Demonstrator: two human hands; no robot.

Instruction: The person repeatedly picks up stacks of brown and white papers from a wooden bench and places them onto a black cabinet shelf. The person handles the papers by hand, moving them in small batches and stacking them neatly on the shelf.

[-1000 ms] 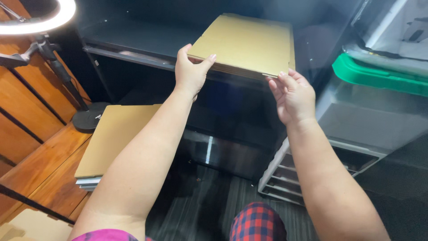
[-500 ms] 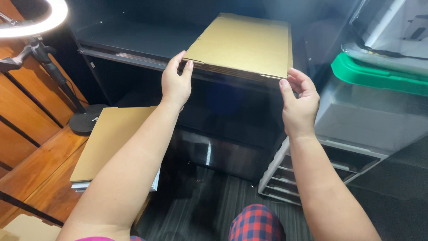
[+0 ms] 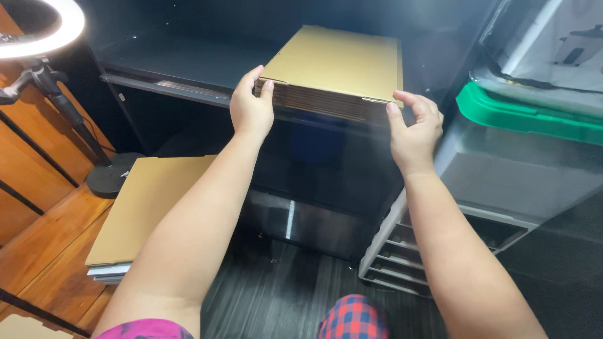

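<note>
Both hands gripped the stack of flat cardboard sheets [image 3: 339, 69] at upper centre: left hand [image 3: 250, 108] closed on its near left corner, right hand [image 3: 413, 129] cupped against the right corner, perhaps squaring it on the dark shelf [image 3: 182, 66]. Another cardboard pile [image 3: 147, 204] lay lower left.

Upper surface: a dark shelf [image 3: 188, 63]
On it: a stack of flat brown cardboard sheets [image 3: 339, 66], near edge at the shelf's front
Lower surface: the floor [image 3: 282, 295], wood at left, dark planks in the middle
On it: a second flat cardboard stack [image 3: 147, 207], a ring-light stand's round base [image 3: 110, 179], a drawer unit [image 3: 440, 245]
</note>
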